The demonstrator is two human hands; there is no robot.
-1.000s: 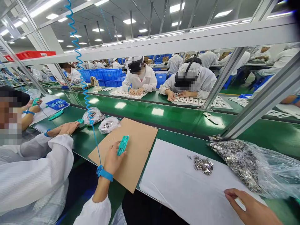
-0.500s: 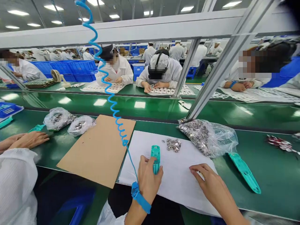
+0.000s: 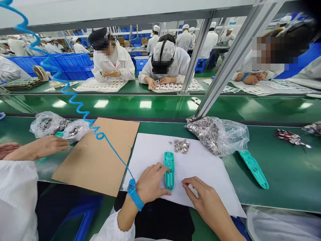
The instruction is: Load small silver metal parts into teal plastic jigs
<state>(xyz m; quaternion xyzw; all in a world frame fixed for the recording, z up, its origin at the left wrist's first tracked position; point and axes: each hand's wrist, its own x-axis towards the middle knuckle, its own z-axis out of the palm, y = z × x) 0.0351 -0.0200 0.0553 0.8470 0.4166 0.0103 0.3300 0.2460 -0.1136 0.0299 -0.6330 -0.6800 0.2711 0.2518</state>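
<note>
A teal plastic casing with a trough in its lower half lies open side up on the white paper. My left hand, wearing a blue wrist strap, steadies it from the left, thumb at the lower end and fingertips on the upper left edge. Right of the casing, apart from it, my right hand has thumb and forefinger pinched together. A tiny pale bit shows at those fingertips, too small to name. Beyond the casing sits a small heap of shiny metal parts.
A clear bag of metal parts lies behind the paper, with another teal casing piece to its right. Brown cardboard is at left. A blue coiled cord runs to my strap. A co-worker's hand rests at far left.
My right hand has moved left, closer to the casing. My left thumb has shifted to the casing's lower end, uncovering more of it. The head view has tilted down.
</note>
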